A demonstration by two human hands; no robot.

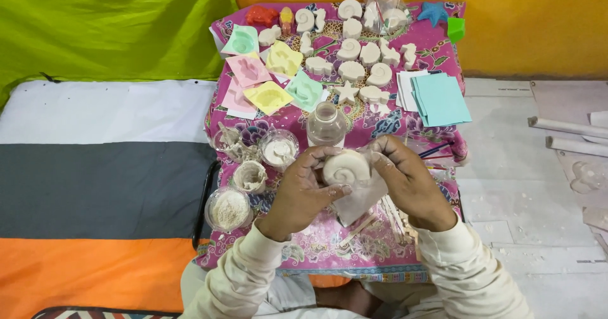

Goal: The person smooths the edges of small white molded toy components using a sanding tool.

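While both hands meet over the near half of the desk point(437, 59), they share one thing — a white plaster cast of a spiral shell point(346, 168), raised just above the patterned pink cloth. The left hand point(303, 192) curls around the cast's left edge, its fingers point(322, 158) bent over the top rim and the thumb lying along the underside. The right hand point(410, 181) closes in from the other side, its fingers point(382, 149) folded against the right rim, so the cast is pinched between the two with the coiled face turned up. Under the cast a pale sheet point(362, 200) lies on the cloth, and wooden sticks point(394, 217) lie just beside it. A clear plastic jar point(327, 124) stands just behind the hands. To their left sit small cups of white powder and paste point(278, 149) — further back, rows of finished white casts point(360, 59) and pastel moulds point(271, 78).
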